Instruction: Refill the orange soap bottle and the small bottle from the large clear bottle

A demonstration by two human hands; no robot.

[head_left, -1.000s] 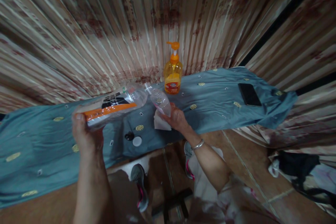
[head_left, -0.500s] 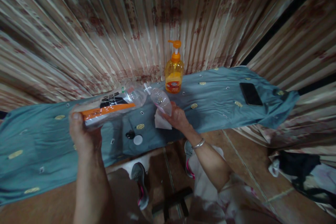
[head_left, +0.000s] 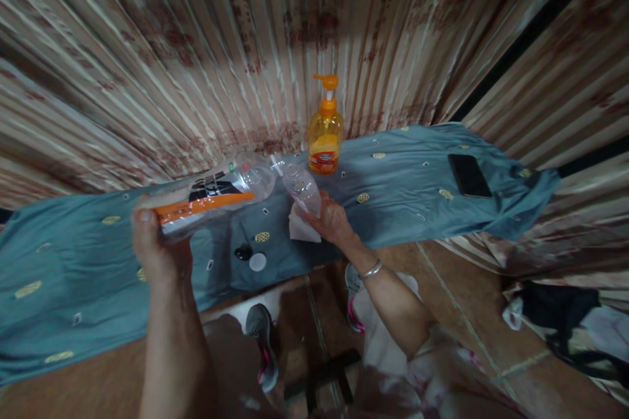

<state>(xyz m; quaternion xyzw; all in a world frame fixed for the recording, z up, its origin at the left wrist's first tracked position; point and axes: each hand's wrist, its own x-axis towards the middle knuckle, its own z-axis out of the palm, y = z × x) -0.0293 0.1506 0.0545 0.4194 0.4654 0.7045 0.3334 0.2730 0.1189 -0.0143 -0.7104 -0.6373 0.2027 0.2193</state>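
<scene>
— Two bottles, both off the cloth. What are the fingers doing?

— The left hand (head_left: 160,245) is wrapped around the base of the large clear bottle (head_left: 211,200), the one with the orange and black label, and holds it nearly level with its neck pointing right. The right hand (head_left: 330,222) has its fingers closed around the small clear bottle (head_left: 302,186), with a white tissue (head_left: 301,228) tucked under the same grip.

— Where do the two mouths stand?

— Close together, above the middle of the bench, toward its back edge. The small bottle tilts up and left toward the big one's neck. Whether they touch, I cannot tell; the spot is blurred.

— Any liquid moving?

— None that I can make out. Both look clear, and the fill level of either is not readable.

— And the caps?

— A dark cap (head_left: 242,252) and a white cap (head_left: 257,262) lie side by side on the blue cloth (head_left: 407,190), near the front edge, below the bottles. So I judge both bottles are opened and brought mouth to mouth; closing them looks like what remains.

— What else is on the bench?

— An orange pump bottle (head_left: 325,137) upright at the back edge, just beyond the right hand, and a dark phone (head_left: 469,175) flat toward the right end, well apart.
</scene>
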